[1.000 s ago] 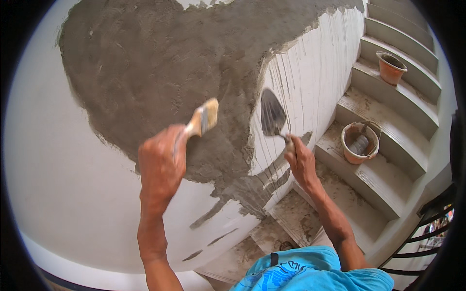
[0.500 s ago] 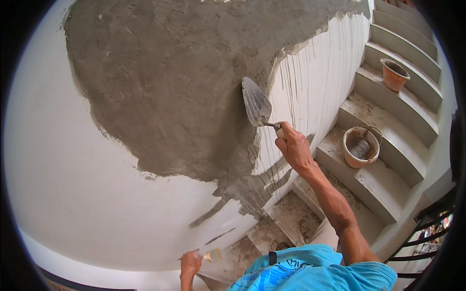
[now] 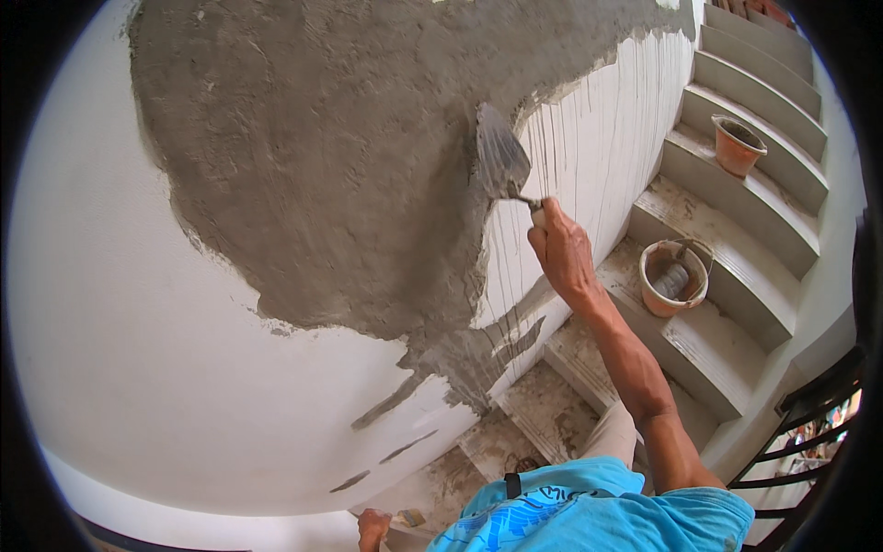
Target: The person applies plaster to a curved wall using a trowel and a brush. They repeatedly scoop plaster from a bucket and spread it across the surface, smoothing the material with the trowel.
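Observation:
My right hand (image 3: 565,253) is closed round the handle of a pointed trowel (image 3: 502,155). The blade tilts up and to the left, against or very near the right border of a grey mortar patch (image 3: 322,175) on the white wall. Low in the picture, my left hand (image 3: 372,525) is curled round a paintbrush (image 3: 410,518); its bristle end shows faintly beside the fingers, most of its handle hidden. Grey smears of mortar run down the wall below the patch, and thin drips streak the white wall right of it.
Curved stairs (image 3: 736,248) climb along the right, stained with mortar. An orange-and-white bucket (image 3: 674,303) with a grey tool inside stands on one step; a smaller orange bucket (image 3: 739,152) sits higher up. A dark metal railing (image 3: 793,454) borders the lower right.
The trowel and my right hand have moved up and slightly right along the patch's edge. My left hand has dropped lower with the paintbrush. Another grey smear shows low on the wall.

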A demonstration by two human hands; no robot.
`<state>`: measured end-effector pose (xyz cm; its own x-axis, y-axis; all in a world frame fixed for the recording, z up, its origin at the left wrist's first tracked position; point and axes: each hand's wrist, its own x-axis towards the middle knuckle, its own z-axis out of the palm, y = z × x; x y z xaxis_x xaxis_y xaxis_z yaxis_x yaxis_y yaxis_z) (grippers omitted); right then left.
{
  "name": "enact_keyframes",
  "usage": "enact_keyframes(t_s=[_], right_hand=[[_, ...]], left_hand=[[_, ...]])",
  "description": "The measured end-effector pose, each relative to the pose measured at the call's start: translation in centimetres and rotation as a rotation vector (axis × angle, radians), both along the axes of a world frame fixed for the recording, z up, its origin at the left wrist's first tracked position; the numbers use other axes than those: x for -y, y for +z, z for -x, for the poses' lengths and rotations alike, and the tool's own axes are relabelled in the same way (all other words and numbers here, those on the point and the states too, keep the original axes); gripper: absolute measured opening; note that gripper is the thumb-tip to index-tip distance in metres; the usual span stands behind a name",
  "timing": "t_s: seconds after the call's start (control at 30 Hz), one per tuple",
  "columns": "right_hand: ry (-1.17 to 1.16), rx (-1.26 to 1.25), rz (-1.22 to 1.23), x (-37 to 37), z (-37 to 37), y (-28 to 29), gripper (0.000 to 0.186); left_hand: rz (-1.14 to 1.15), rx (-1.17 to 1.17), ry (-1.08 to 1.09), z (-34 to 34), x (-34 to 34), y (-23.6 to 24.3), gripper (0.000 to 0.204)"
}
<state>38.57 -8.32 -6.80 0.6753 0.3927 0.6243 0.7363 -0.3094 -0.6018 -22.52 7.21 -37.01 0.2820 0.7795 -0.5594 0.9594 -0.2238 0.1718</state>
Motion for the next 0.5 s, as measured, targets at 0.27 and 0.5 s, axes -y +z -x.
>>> enact_keyframes(t_s=[0.27, 0.5], right_hand=[[-0.070, -0.014, 0.151, -0.2, -0.4, -1.8, 0.021], [-0.077, 0.067, 0.063, -1.3, -1.3, 0.6, 0.023]], left_hand=[[0.084, 0.029, 0.097, -2.2, 0.4, 1.1, 0.035], [0.094, 0.176, 0.166, -3.5, 0.2, 2.0, 0.026]])
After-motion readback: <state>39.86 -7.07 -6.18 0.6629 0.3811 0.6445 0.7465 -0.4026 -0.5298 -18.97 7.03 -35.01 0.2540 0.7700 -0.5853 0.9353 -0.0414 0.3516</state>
